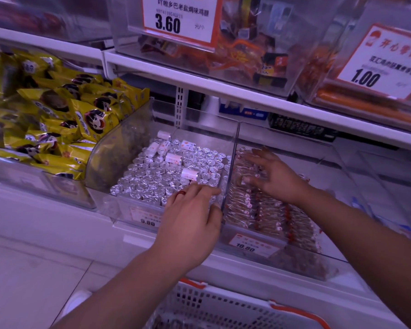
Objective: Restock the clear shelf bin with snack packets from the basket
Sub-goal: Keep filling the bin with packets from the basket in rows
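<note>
Filling clear bin (342, 167): wrapped snack packets (254, 205).

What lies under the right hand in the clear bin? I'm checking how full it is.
Rows of clear-wrapped brownish snack packets fill the clear bin under the spread right hand. The hand covers some packets, and the bin floor beneath them is hidden.

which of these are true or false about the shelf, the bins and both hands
1. The right hand lies spread on the snack packets in the clear bin. True.
2. The left hand holds a yellow packet. False: it holds nothing and rests at the divider by the foil rolls.
3. The basket sits below the shelf. True.
4. The upper price tag reads 9.80. False: it reads 3.60.
</note>
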Available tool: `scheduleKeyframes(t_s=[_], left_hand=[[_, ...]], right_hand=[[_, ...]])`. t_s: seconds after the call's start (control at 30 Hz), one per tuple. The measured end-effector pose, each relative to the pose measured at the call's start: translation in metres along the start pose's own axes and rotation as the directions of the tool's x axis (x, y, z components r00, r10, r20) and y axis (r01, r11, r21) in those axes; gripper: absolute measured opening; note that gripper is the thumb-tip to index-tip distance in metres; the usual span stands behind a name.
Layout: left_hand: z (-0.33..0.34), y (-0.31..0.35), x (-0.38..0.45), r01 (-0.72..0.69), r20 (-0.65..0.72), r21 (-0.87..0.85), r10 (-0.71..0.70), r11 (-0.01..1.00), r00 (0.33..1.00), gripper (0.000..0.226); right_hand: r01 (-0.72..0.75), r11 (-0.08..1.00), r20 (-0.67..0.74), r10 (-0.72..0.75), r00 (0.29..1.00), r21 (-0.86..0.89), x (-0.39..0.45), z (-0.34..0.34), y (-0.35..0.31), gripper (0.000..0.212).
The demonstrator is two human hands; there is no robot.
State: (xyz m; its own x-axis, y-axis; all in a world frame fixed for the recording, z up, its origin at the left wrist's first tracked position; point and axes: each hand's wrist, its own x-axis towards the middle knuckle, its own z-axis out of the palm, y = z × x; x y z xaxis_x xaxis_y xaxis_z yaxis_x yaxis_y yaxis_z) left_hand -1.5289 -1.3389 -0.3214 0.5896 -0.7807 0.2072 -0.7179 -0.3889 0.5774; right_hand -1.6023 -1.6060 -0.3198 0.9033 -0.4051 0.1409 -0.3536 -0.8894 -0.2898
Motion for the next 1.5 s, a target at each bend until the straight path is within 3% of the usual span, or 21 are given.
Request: scheduleKeyframes(t_s=[0.07,0.17,0.23,0.43,0.67,0.73,0.83,0.9,0.97,1.0,1.07,1.13,1.17,1.2,1.27,1.3,1.33,1.4,1.5], left_hand=[[0.000,0.000,-0.001,0.002,-0.007,0.009,-0.002,1.000,1.000,0.037],[0.000,0.000,-0.001,-0.008,-0.013,0.019,0.008,1.000,1.000,0.036],[0.000,0.001,-0.001,-0.009,-0.011,0.019,0.009,1.000,1.000,0.037],[0.000,0.000,0.000,-0.012,-0.014,0.008,0.012,1.000,1.000,0.037],[-0.002,0.000,-0.001,-0.028,-0.012,-0.032,0.028,0.999,1.000,0.039],[-0.004,0.001,-0.001,-0.038,-0.020,-0.084,0.036,0.996,0.999,0.039],[-0.010,0.002,-0.007,-0.079,-0.093,-0.198,0.061,0.977,0.994,0.040],[-0.014,0.004,-0.015,-0.201,-0.218,-0.188,0.159,0.961,0.963,0.038],[-0.012,0.004,-0.028,-0.385,-0.326,-0.132,0.327,0.914,0.887,0.034],[-0.006,0.002,-0.037,-0.469,-0.329,-0.097,0.417,0.878,0.848,0.032],[0.016,-0.010,-0.060,-0.573,-0.176,-0.047,0.558,0.818,0.811,0.029],[0.048,-0.036,-0.092,-0.540,0.152,-0.032,0.538,0.841,0.829,0.026],[0.064,-0.054,-0.108,-0.475,0.338,0.004,0.446,0.880,0.829,0.026],[0.078,-0.074,-0.126,-0.406,0.515,0.063,0.319,0.912,0.796,0.029],[0.101,-0.114,-0.155,-0.306,0.738,0.161,0.092,0.938,0.668,0.038],[0.111,-0.131,-0.166,-0.273,0.781,0.195,0.019,0.942,0.624,0.043],[0.120,-0.146,-0.174,-0.252,0.794,0.241,-0.041,0.937,0.607,0.049],[0.141,-0.166,-0.184,-0.198,0.785,0.318,-0.141,0.927,0.603,0.060],[0.179,-0.175,-0.189,-0.195,0.764,0.365,-0.173,0.910,0.622,0.051]], right_hand=[[-0.036,0.999,0.089,0.037,0.995,-0.016,0.002,0.005,-0.004,0.056],[-0.010,0.978,0.180,0.048,0.982,-0.209,-0.003,0.018,-0.004,0.060],[0.032,0.942,0.179,0.030,0.983,-0.334,-0.008,0.025,-0.002,0.065],[0.066,0.881,0.152,0.007,0.988,-0.468,-0.004,0.024,-0.001,0.076],[0.050,0.926,0.120,-0.005,0.993,-0.374,-0.010,0.006,-0.013,0.081],[0.033,0.964,0.033,-0.025,0.999,-0.265,-0.019,-0.009,-0.023,0.075],[0.000,1.000,-0.260,0.004,0.966,0.017,-0.048,-0.031,-0.042,0.053],[0.044,0.983,-0.521,0.056,0.851,0.178,-0.085,-0.040,-0.057,0.032],[0.147,0.962,-0.647,0.038,0.762,0.229,-0.132,-0.031,-0.075,0.026],[0.190,0.950,-0.632,0.009,0.775,0.247,-0.156,-0.017,-0.084,0.025],[0.219,0.926,-0.438,-0.066,0.897,0.309,-0.204,0.034,-0.093,0.022],[0.097,0.951,0.000,-0.101,0.995,0.293,-0.248,0.102,-0.094,0.023],[-0.027,0.974,0.296,-0.043,0.954,0.227,-0.266,0.138,-0.090,0.027],[-0.139,0.981,0.552,0.042,0.833,0.134,-0.283,0.174,-0.082,0.033],[-0.279,0.960,0.827,0.168,0.536,-0.014,-0.311,0.235,-0.064,0.042],[-0.347,0.936,0.863,0.220,0.455,-0.055,-0.318,0.256,-0.060,0.046],[-0.415,0.906,0.863,0.269,0.427,-0.077,-0.322,0.274,-0.057,0.054],[-0.495,0.865,0.786,0.359,0.504,-0.078,-0.323,0.302,-0.054,0.074],[-0.530,0.847,0.657,0.423,0.624,-0.042,-0.310,0.338,-0.059,0.084]])
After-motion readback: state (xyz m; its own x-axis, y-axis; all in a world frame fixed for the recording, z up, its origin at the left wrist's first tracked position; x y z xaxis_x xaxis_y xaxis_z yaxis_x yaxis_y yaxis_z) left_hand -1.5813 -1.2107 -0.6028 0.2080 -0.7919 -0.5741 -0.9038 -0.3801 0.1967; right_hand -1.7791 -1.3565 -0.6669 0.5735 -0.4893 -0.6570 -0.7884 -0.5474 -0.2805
